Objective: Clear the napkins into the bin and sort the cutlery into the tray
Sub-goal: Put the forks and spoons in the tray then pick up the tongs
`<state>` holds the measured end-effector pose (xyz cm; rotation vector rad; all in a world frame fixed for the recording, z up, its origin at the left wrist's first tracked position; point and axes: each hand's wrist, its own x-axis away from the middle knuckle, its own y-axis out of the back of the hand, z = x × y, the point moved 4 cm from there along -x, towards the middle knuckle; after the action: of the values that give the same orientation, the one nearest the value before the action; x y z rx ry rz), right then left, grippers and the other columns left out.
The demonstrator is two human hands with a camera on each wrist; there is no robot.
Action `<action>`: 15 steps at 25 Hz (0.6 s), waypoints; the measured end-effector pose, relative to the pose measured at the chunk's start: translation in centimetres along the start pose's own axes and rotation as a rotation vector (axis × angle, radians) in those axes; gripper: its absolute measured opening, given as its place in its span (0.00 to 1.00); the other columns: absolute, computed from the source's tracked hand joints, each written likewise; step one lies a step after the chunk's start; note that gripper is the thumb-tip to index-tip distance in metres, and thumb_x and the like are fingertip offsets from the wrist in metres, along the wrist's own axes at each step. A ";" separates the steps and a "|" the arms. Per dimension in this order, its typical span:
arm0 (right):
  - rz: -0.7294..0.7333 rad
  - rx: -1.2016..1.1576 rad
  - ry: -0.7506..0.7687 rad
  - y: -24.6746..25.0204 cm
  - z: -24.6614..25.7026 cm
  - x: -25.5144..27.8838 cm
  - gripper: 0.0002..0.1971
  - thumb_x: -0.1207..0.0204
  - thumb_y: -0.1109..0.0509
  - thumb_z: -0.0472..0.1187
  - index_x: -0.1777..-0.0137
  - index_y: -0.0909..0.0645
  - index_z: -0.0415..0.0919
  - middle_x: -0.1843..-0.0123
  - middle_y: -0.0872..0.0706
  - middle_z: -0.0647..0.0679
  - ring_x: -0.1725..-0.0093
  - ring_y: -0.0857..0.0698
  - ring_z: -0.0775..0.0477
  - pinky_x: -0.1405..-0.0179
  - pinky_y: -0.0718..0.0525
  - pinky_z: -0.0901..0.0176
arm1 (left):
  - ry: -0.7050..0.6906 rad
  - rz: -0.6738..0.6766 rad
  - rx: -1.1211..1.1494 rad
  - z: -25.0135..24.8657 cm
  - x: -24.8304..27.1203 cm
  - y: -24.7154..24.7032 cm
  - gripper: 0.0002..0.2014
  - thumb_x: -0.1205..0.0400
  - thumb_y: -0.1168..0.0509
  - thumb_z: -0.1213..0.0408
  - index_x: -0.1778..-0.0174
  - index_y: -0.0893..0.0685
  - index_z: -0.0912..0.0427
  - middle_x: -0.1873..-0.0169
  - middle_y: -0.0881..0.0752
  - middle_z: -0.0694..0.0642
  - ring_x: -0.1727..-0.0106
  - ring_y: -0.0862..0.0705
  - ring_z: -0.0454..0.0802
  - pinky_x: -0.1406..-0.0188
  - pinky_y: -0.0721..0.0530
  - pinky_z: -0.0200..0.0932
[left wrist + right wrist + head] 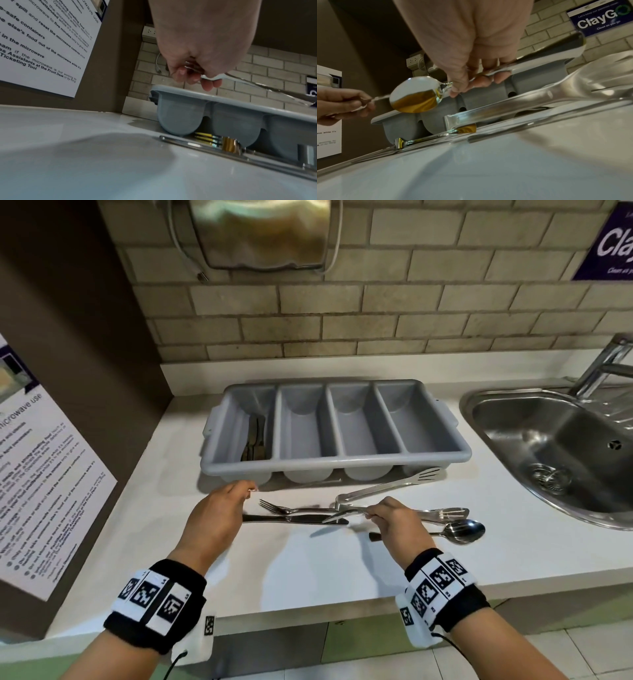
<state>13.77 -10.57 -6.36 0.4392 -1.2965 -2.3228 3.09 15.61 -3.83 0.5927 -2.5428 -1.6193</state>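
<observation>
A grey four-slot cutlery tray (376, 459) stands at the back of the white counter; its leftmost slot holds knives (253, 440). My right hand (390, 518) pinches a spoon (337, 516) by the handle just above the counter, bowl pointing left (414, 96). My left hand (222, 508) hovers before the tray's left end and grips a thin piece of cutlery (257, 85) that points right; its kind is unclear. Between my hands lie a knife (294, 519) and a fork (284, 510). Tongs (387, 491) and another spoon (462, 530) lie further right. No napkins or bin show.
A steel sink (507, 433) with a tap (606, 364) is set into the counter on the right. A brown panel with a printed notice (44, 474) closes off the left. A tiled wall stands behind the tray. The counter's front edge (308, 607) runs just beyond my wrists.
</observation>
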 end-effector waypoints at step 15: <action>-0.157 -0.356 -0.141 3.5 2.0 -1.5 0.15 0.24 0.42 0.24 0.42 0.18 0.33 0.59 0.19 0.45 0.67 0.24 0.56 0.72 0.29 0.78 | 0.297 0.253 0.094 -10.0 -10.7 -0.1 0.17 0.16 0.45 0.73 0.33 0.25 0.72 0.33 0.20 0.68 0.32 0.21 0.65 0.43 0.21 0.42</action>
<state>14.84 -9.92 -2.26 0.2717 -0.9032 -2.6878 15.61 10.81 2.10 0.4558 -2.3714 -1.2352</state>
